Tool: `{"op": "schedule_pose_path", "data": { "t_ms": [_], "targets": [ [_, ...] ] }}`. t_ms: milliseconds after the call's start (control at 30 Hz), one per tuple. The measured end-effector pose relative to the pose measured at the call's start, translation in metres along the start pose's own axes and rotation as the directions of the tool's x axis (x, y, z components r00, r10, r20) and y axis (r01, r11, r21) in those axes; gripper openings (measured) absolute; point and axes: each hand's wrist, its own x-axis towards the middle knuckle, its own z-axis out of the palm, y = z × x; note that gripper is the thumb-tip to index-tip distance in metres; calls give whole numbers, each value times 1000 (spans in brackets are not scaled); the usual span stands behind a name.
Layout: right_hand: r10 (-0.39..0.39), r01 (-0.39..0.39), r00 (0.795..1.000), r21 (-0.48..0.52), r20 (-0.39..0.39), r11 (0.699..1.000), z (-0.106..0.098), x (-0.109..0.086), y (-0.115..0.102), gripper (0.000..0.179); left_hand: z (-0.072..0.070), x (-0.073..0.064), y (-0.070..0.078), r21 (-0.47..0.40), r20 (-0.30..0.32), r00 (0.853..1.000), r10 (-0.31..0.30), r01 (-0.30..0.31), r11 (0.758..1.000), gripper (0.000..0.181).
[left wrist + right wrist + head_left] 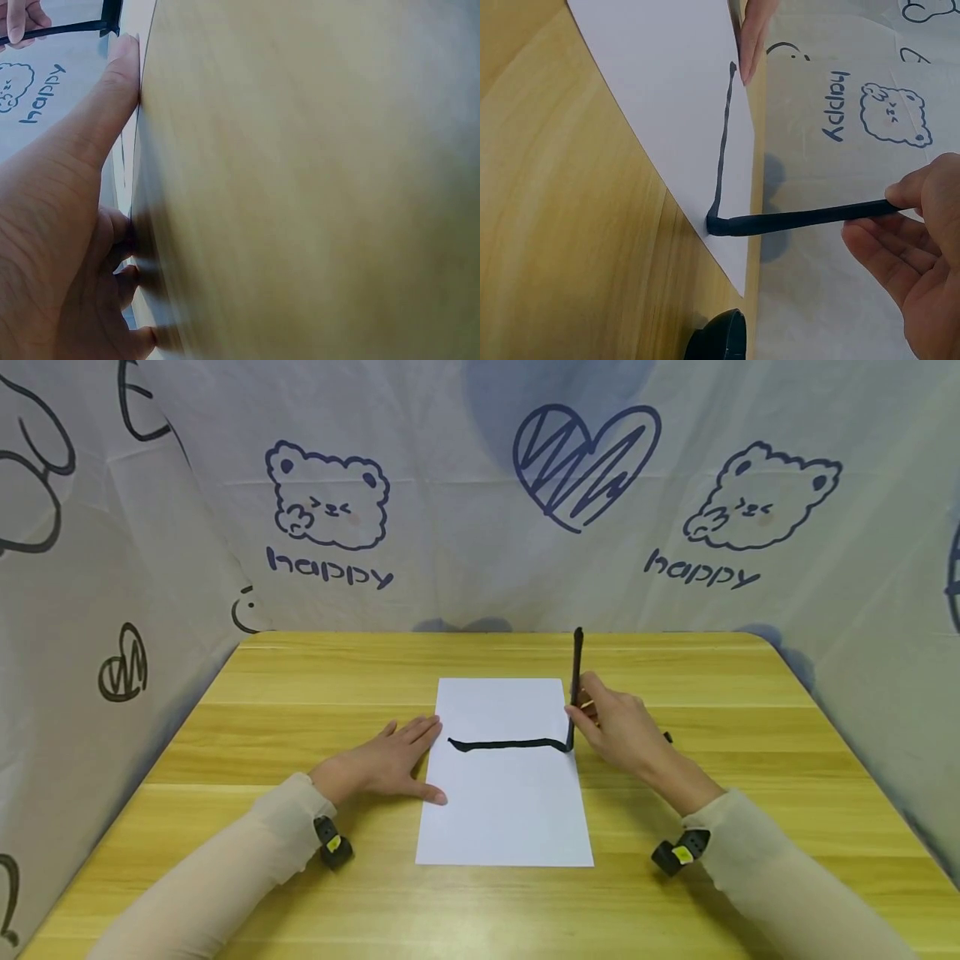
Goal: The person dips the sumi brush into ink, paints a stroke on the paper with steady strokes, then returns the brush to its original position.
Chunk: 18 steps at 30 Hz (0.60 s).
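A sheet of white paper (502, 814) lies on the wooden table, with one long black stroke (510, 744) across it. My right hand (622, 727) pinches a slim black writing brush (577, 664) and holds it nearly upright. The dark brush tip meets the paper at the stroke's right end, close to the sheet's right edge, as the right wrist view also shows. My left hand (386, 764) rests with fingers spread at the left edge of the sheet, the thumb (429, 792) overlapping the paper.
A dark round container (718, 337) stands on the table right of the paper, mostly hidden behind my right hand in the head view. Behind the wooden table (315, 668) hangs a white cloth (450, 510) with bear and heart drawings.
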Motion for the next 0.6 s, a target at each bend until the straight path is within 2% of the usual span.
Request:
{"op": "schedule_pose_path", "data": {
  "t_ms": [600],
  "targets": [
    [13, -14, 1000, 39, 4, 999, -3, 4, -3, 20, -1, 0, 1, 7, 6, 1000, -2, 2, 1000, 117]
  ]
}}
